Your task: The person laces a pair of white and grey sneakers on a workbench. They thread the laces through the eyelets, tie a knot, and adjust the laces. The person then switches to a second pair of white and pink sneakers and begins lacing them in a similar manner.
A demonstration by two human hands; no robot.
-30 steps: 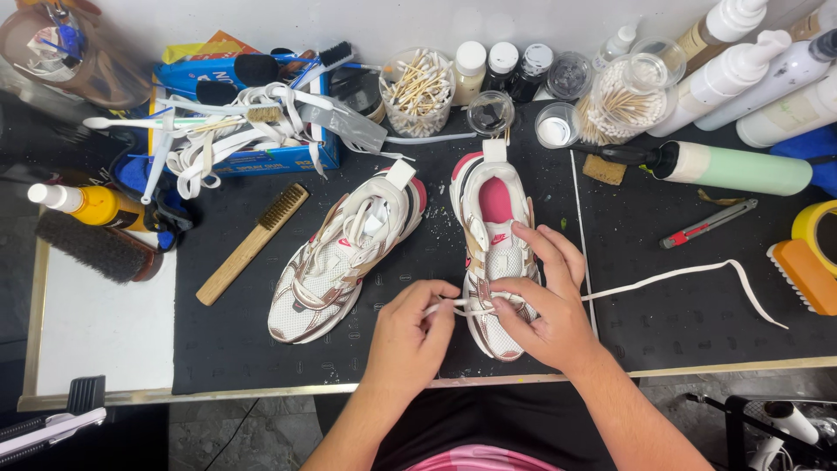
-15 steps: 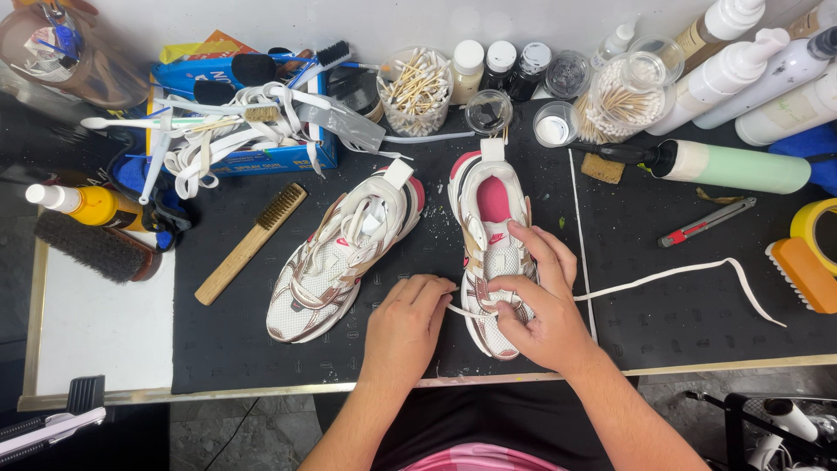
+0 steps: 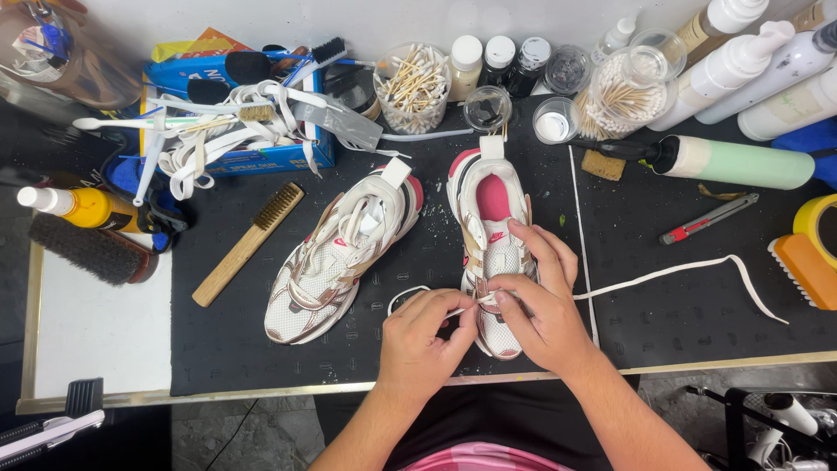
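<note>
Shoelace, white and flat, runs from the front of the right-hand sneaker out across the black mat toward a yellow tape roll; its near end is pinched at the sneaker's lower eyelets, and a small loop of it lies on the mat just left of the shoe. That sneaker stands toe toward the person, with a pink lining showing in its opening. The left hand has its fingers closed together on the lace beside the shoe's toe, thumb against forefinger. The right hand lies over the forefoot, fingers curled and clamped on the same lace, forefinger stretched up along the tongue. A second sneaker, already laced, lies tilted just to the left. Beside it a wooden brush rests on the mat. At the back of the worktop a clear cup holds cotton swabs, and a round jar holds thin wooden sticks. Between them stand small bottles with white and black caps. A blue box on the left holds loose white laces, brushes and a toothbrush. A green bottle lies on its side to the right, with a utility knife near it.
</note>
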